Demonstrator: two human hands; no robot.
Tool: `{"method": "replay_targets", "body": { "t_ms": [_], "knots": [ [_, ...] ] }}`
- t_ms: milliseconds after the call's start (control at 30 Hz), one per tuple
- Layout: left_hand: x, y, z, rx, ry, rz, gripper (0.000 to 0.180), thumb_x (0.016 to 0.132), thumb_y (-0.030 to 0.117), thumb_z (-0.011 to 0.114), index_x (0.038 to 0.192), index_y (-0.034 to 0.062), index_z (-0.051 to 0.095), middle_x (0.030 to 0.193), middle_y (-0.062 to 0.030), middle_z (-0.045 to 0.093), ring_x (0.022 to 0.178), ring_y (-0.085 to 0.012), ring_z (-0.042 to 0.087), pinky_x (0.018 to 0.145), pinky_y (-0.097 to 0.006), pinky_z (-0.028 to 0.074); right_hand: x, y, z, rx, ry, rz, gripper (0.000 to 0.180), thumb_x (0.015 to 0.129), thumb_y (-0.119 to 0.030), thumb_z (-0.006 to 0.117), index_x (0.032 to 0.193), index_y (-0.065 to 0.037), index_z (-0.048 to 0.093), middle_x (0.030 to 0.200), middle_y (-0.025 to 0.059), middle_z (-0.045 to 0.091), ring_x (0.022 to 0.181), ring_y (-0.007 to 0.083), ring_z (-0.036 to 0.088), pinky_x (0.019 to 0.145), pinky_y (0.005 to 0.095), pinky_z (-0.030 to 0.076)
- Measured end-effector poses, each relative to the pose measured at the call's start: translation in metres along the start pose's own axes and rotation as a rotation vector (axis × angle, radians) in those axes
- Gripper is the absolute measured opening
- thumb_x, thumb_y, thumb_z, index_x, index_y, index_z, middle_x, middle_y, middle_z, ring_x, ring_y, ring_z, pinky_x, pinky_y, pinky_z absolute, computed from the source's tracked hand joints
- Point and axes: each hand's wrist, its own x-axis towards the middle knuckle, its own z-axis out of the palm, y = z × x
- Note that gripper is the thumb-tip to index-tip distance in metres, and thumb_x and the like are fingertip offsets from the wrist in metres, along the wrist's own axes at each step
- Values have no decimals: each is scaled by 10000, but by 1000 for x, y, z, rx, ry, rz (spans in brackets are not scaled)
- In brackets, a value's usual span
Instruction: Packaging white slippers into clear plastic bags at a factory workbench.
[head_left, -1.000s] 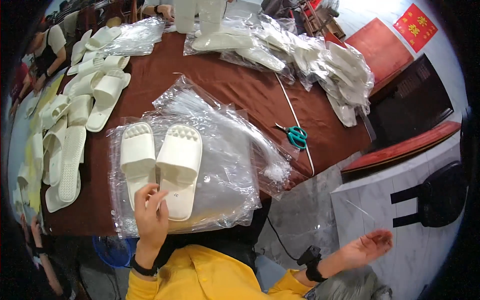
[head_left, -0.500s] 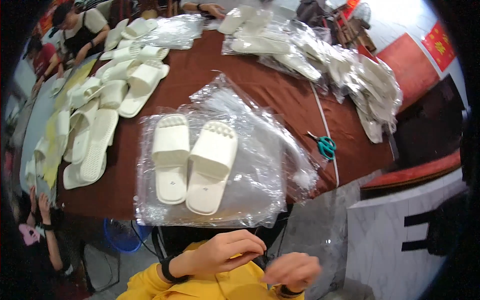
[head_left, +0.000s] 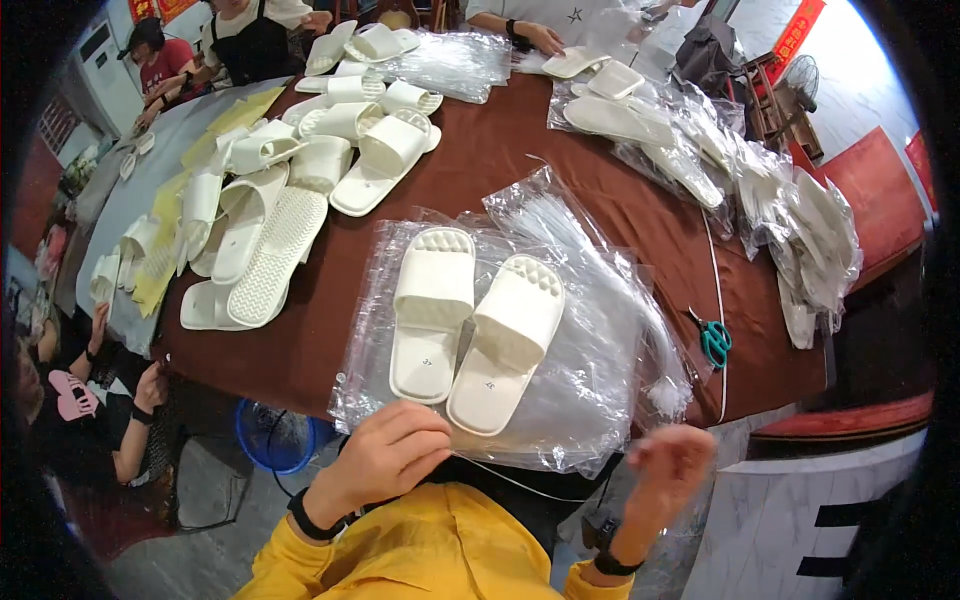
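Note:
A pair of white slippers (head_left: 485,330) lies side by side, heels toward me, on a stack of clear plastic bags (head_left: 585,400). At the near edge of the stack, just below the left slipper's heel, is my left hand (head_left: 395,450). Its fingers are curled together, and whatever they may hold is hidden. My right hand (head_left: 668,468) is raised off the table's near edge, right of the bags, its fingers smeared by motion. Teal-handled scissors (head_left: 714,342) lie beyond it on the brown cloth.
Loose white slippers (head_left: 270,230) are piled at the left. Bagged slippers (head_left: 770,190) line the right side of the brown-covered table (head_left: 470,150). A blue basket (head_left: 275,440) stands below the table's edge. Other people work at the far side and left; a co-worker's hand (head_left: 540,38) is near the bagged slippers.
My hands have moved apart: the left has come up to the bags' near edge, the right outward and up. The whole view has shifted, placing the table further right.

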Motion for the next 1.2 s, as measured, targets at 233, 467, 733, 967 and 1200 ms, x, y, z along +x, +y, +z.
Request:
{"method": "replay_targets", "body": {
  "t_ms": [233,467,733,967,1200],
  "knots": [
    [-12,-31,-5,35,-38,-104,125,756,7,717,838,29,625,911,-87,636,847,-277,617,752,-352,512,5,34,69,-353,-580,7,298,883,3,583,1179,9,549,1014,153,634,912,261,649,773,334,525],
    [-3,-53,-2,41,-18,-182,108,769,20,694,837,21,611,879,-101,619,836,-290,602,726,-366,499,1,69,106,-679,-562,-166,485,847,-80,644,1292,27,483,1202,238,540,1092,395,554,910,405,484],
    [16,-68,4,168,62,-237,105,776,30,688,802,18,587,834,-108,596,801,-313,576,694,-383,477,-2,89,118,-766,-596,-220,607,868,-135,657,1380,55,395,1391,306,370,1275,491,371,1074,505,322],
    [41,-79,16,266,87,-210,98,797,50,673,790,13,583,820,-114,545,826,-320,544,716,-405,461,16,27,65,-627,-1010,-203,516,901,-146,612,1372,-23,442,1419,266,375,1290,462,392,1070,472,358],
    [43,-93,23,245,152,-225,102,792,54,677,785,15,582,817,-113,535,826,-318,531,717,-412,456,109,-13,62,-783,-922,-26,381,923,-124,559,1295,-49,516,1100,246,631,1038,408,598,889,430,490]
  ]
}}
